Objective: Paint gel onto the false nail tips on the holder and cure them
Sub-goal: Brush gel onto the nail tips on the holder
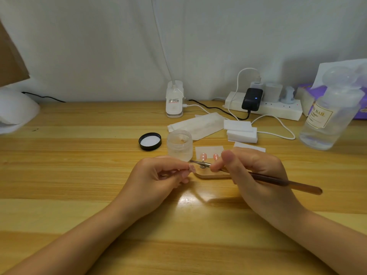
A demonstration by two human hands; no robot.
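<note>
My left hand (158,175) pinches a small pale false nail tip (192,168) between thumb and fingers. In my right hand (252,171) I grip a brown-handled brush (278,181); its metal ferrule and bristle end (195,162) reach just above that tip. Below lies a wooden holder (210,174) with a small metal disc. Two pink nail tips (203,156) (215,156) stand at its far side. An open clear gel jar (180,145) is right behind my left fingers.
The jar's black lid (150,141) lies upturned to the left. White sponge blocks (241,130), wipes, a clip lamp base (174,102), a power strip (264,106) with cables and a large clear bottle (329,116) sit behind. A white curing lamp (15,110) is far left.
</note>
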